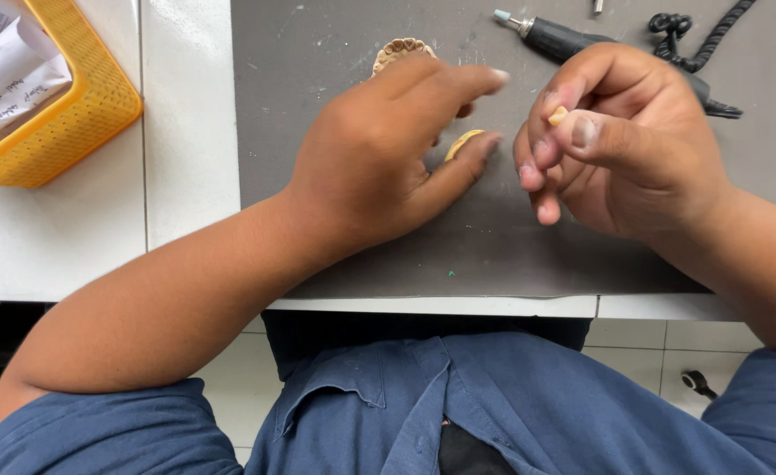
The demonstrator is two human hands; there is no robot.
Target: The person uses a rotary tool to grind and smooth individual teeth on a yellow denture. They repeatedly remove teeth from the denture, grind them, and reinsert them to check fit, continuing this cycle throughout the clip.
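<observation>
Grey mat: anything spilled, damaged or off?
Only minor mess. The grey mat is dusted with pale specks and smears, plus one green crumb near its front edge. The rotary handpiece lies loose at the back, cord kinked. The tooth-row cast looks whole; hands hide part of it.

Grey mat; yellow perforated basket; tan dental cast; blue shirt.

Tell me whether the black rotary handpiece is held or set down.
Set down: the black rotary handpiece lies flat on the grey mat, untouched.
</observation>
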